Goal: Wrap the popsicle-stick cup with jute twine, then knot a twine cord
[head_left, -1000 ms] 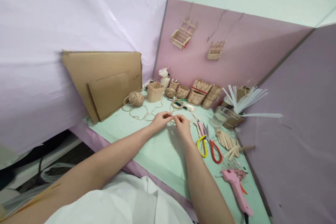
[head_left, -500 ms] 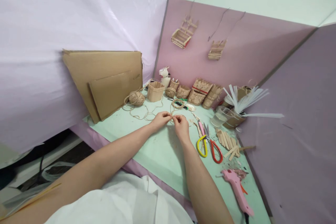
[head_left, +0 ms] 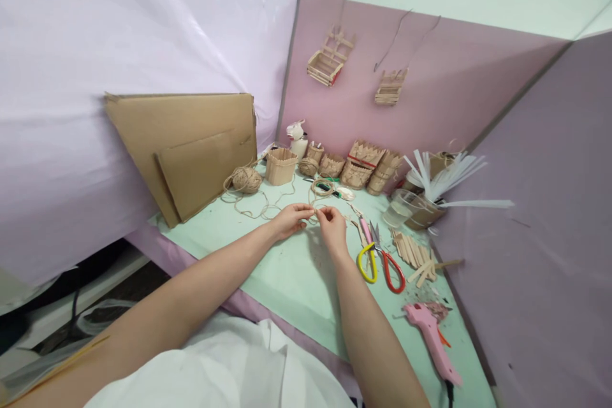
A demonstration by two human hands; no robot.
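Over the middle of the table, my left hand [head_left: 291,220] and my right hand [head_left: 333,229] meet fingertip to fingertip. Both pinch a thin strand of brown twine [head_left: 315,194], which loops up just beyond my fingers. The exact spot they grip is small and partly hidden by the fingertips. Loose twine trails across the cloth toward a twine ball [head_left: 247,179] at the left. Scissors [head_left: 376,246] with one yellow and one red handle lie open to the right of my right hand, beside a pink-handled tool [head_left: 364,229].
Wooden-stick baskets [head_left: 281,167] line the back. At right stand a clear cup [head_left: 400,209] and a holder of white glue sticks [head_left: 433,182]. Nearer are wooden sticks [head_left: 412,250] and a pink glue gun [head_left: 434,341]. Cardboard sheets [head_left: 205,166] lean at left.
My left fingers have straightened somewhat and the hand shows more open below the pinch. The right hand stays almost in place. The whole view has shifted slightly.
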